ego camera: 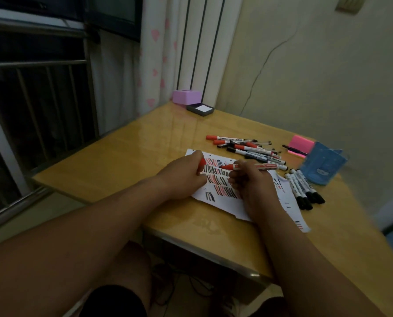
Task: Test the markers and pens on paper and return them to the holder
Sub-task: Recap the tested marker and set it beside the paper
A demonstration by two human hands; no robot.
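Over the white paper (216,199), striped red and black, the right hand (248,181) gripped an uncapped red marker (256,166), its barrel label unreadable; the left hand (184,177) pinched a red cap (202,161). Beyond, loose markers (248,148) and a translucent blue holder (323,167) lay on the glossy tabletop (122,156).

The scene is dim and flat, with a yellowish-green cast. The glossy light-wood tabletop (122,161) shows pale streaks of glare toward its far corner. The white scribbled paper sheet (225,203) is the brightest patch. The metal-barred window (35,92) is dark. Wide-angle distortion bends the edges, which look soft.
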